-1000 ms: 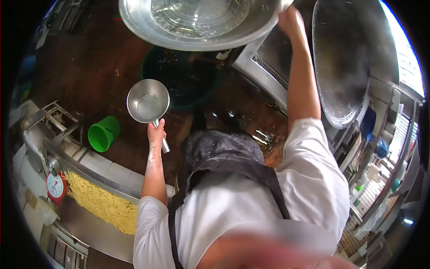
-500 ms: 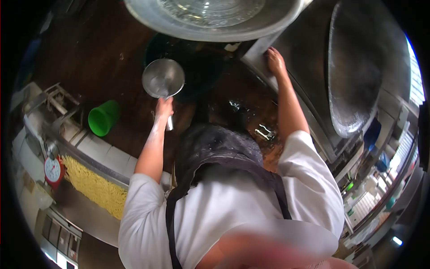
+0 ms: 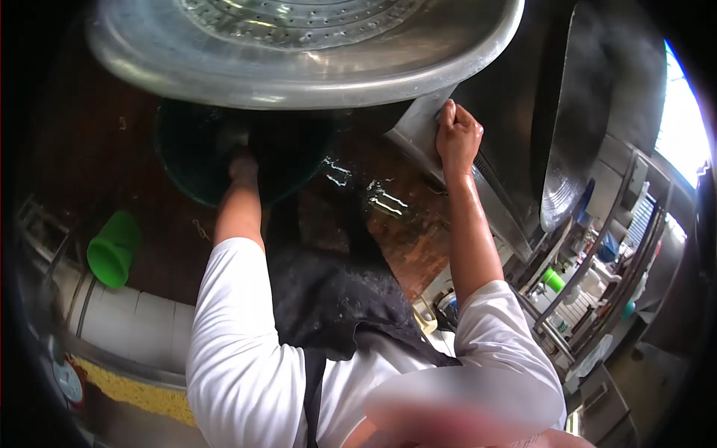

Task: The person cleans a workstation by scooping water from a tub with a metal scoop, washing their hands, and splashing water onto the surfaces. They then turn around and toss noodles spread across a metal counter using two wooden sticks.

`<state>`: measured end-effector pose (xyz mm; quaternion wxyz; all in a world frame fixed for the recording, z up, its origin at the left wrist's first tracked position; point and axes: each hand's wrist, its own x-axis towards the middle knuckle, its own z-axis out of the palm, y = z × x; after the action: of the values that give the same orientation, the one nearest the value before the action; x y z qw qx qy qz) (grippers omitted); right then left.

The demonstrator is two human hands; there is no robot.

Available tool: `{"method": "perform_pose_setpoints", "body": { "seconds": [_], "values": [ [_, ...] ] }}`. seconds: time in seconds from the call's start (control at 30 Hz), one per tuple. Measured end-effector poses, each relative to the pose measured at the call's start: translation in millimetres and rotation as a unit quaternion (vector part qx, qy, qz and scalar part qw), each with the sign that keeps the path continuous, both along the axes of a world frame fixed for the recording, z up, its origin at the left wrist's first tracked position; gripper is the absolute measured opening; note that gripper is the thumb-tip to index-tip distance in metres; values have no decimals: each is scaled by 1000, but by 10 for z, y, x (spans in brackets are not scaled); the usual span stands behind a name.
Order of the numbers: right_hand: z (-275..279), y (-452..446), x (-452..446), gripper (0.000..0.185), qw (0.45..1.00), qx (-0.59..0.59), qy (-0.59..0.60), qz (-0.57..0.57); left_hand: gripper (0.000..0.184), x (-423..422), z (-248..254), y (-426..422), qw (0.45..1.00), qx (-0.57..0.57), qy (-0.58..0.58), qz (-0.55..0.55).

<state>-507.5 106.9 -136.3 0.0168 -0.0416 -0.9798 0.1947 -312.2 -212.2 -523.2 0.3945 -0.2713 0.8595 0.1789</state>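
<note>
My left hand (image 3: 243, 166) reaches down into a large dark green tub (image 3: 183, 187), closed around the handle of a metal dipper. The dipper's round bowl (image 3: 233, 136) shows only dimly in the shadowed tub. My right hand (image 3: 458, 136), wet and closed, rests by the edge of a metal stove top (image 3: 418, 128); its palm side is hidden, so whatever it may grip cannot be seen. Above both hands, a wide metal pan (image 3: 314, 78) with a perforated disc (image 3: 299, 21) in its middle fills the top of the view.
A big, dark metal wok-like vessel (image 3: 571, 149) stands to the right. A green bucket (image 3: 113, 250) lies at left near a tiled ledge (image 3: 149, 325). Yellow noodles (image 3: 142, 392) and a dial scale (image 3: 67, 381) are at lower left. The brown floor (image 3: 403, 246) is wet.
My left hand has lowered the dipper from above the floor into the tub. My right hand stays by the metal edge, its wrist turned. The view has shifted, and the pan appears larger.
</note>
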Motion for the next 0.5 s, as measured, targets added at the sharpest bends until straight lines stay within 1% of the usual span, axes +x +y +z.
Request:
{"method": "perform_pose_setpoints", "body": {
  "seconds": [0.03,0.07,0.1,0.13,0.17,0.2,0.23,0.27,0.3,0.33,0.37,0.4,0.43,0.47,0.5],
  "values": [
    [-2,11,-20,43,999,-4,-18,-32,33,46,-163,4,999,11,28,13],
    [-106,188,-72,49,1000,5,14,-24,30,54,-164,-9,998,53,-4,25],
    [-124,400,-99,40,996,-50,-35,-63,27,111,-112,-65,994,92,-39,38],
    [-381,929,-138,32,995,66,76,24,26,142,13,-164,988,128,-71,50],
    [-371,1157,-165,24,993,-67,89,-34,24,114,179,-322,980,161,-99,63],
    [-357,1382,-193,17,969,-200,118,-90,24,67,382,-513,971,190,-123,76],
    [-108,1335,-204,12,796,-545,25,-263,24,27,587,-706,961,219,-145,89],
    [299,900,-321,11,759,-567,102,-303,17,37,801,-909,947,268,-140,112],
    [557,691,-466,13,715,-651,122,-224,12,108,1063,-1086,930,316,-137,132],
    [763,498,-668,15,658,-726,140,-140,17,220,1401,-1154,916,333,-88,204],
    [1027,121,-923,19,700,-690,162,-93,23,367,1794,-1193,897,343,-31,279],
    [1090,-93,-1248,12,626,-772,87,72,29,528,2159,-1230,869,371,-2,327],
    [1090,-686,-1699,19,794,-560,176,161,34,686,2472,-1236,838,397,31,374],
    [1093,-1274,-2147,31,880,-315,301,191,36,827,2676,-1189,834,387,41,391],
    [1517,-1970,-2359,55,829,-443,204,273,38,928,2868,-1105,829,381,48,406]
  ]
}}
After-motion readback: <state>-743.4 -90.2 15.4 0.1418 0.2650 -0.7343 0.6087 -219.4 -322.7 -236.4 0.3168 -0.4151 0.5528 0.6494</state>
